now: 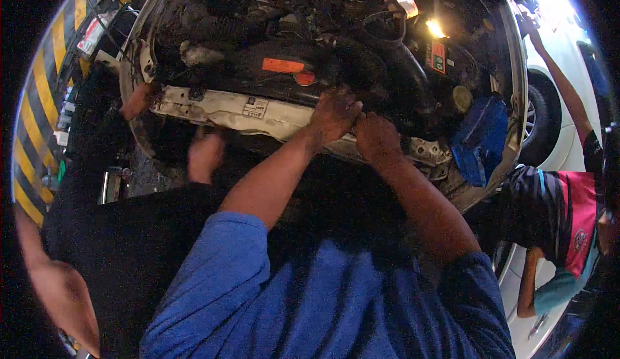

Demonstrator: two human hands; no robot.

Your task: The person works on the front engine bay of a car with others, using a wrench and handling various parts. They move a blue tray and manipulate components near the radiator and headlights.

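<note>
My left hand (334,117) is curled at the upper edge of a pale, grimy metal crossbar (268,115) across the front of an open engine bay (226,10). Just right of it, and very near or touching it, my right hand (378,136) has its fingers bent closed at the same bar. Whatever the fingers of either hand grip is hidden. Behind the bar, dark engine parts carry orange labels (283,65). A crumpled blue item (478,143) lies at the bay's right corner.
A co-worker in black (116,256) stands close at left, with blurred hands (205,155) near the bar. Another person in pink and black (571,210) is at right, beside a white car (562,133). Yellow-black striping (39,113) runs along the far left. A bright light (436,28) shows in the bay.
</note>
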